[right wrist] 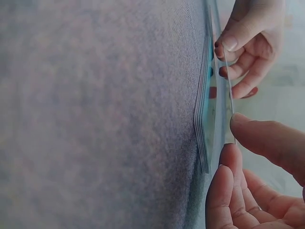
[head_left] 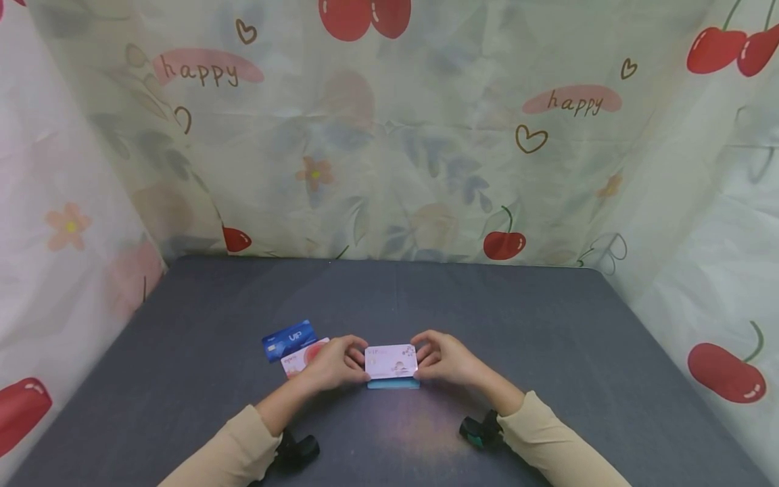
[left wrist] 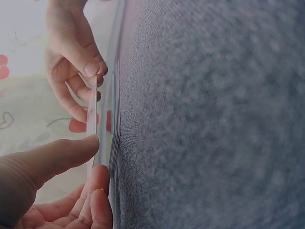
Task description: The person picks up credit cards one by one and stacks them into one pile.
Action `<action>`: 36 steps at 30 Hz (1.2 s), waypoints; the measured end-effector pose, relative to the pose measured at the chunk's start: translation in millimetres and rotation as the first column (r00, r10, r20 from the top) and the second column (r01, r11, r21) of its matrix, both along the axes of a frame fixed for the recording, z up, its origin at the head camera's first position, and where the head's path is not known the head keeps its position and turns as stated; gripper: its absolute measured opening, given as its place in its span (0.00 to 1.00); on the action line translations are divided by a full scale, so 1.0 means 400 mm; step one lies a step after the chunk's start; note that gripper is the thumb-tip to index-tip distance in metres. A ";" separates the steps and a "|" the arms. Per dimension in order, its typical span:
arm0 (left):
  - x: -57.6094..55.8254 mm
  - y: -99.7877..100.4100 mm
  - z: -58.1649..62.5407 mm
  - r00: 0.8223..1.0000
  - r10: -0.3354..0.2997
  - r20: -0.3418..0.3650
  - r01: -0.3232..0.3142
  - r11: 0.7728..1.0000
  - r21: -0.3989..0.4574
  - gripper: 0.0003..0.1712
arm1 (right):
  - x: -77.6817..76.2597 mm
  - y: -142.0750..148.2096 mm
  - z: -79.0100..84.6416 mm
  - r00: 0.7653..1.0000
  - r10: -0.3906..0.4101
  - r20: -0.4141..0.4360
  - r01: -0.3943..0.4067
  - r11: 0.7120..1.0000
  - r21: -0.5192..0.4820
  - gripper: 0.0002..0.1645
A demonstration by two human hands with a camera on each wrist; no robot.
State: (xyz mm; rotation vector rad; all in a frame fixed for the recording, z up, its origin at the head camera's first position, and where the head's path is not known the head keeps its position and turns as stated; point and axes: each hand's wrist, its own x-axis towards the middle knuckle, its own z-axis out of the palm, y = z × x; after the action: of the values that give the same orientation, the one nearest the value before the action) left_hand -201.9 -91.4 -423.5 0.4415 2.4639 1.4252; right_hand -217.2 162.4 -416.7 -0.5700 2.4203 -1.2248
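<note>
A pale pink VIP card (head_left: 391, 362) is held level between both hands, a little above the table. My left hand (head_left: 338, 364) pinches its left end, thumb below and fingers beyond; my right hand (head_left: 447, 360) pinches the right end the same way. Under it lies a neat stack of cards (right wrist: 202, 109) on the cloth, its light-blue top card (head_left: 393, 383) showing along the near edge. Both wrist views show a gap between the held card and the stack. Left of my left hand lie a blue VIP card (head_left: 289, 340) and a pink-and-red card (head_left: 298, 360), partly covered by that hand.
Dark grey cloth covers the table (head_left: 517, 325). A printed curtain (head_left: 389, 135) with cherries and hearts hangs behind and at both sides. Black wrist straps (head_left: 298, 450) show below the beige sleeves (head_left: 556, 443).
</note>
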 end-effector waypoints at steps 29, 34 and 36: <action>0.012 0.006 0.002 1.000 -0.027 -0.001 0.027 0.999 -0.024 0.29 | 0.013 0.006 -0.006 1.000 0.014 0.020 -0.013 1.000 -0.020 0.31; 0.012 0.007 -0.002 0.999 -0.030 -0.014 0.030 0.999 -0.029 0.29 | 0.011 0.005 -0.011 1.000 0.019 0.006 -0.019 1.000 -0.010 0.30; 0.011 0.007 -0.004 0.999 -0.029 -0.018 0.029 0.999 -0.032 0.29 | 0.011 0.005 -0.014 1.000 0.023 0.007 -0.023 1.000 -0.009 0.31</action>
State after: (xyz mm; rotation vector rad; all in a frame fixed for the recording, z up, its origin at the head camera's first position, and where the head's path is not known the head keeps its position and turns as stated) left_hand -197.5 -88.5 -425.2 0.4843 2.4809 1.3747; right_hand -213.0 164.5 -422.2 -0.5934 2.3973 -1.2276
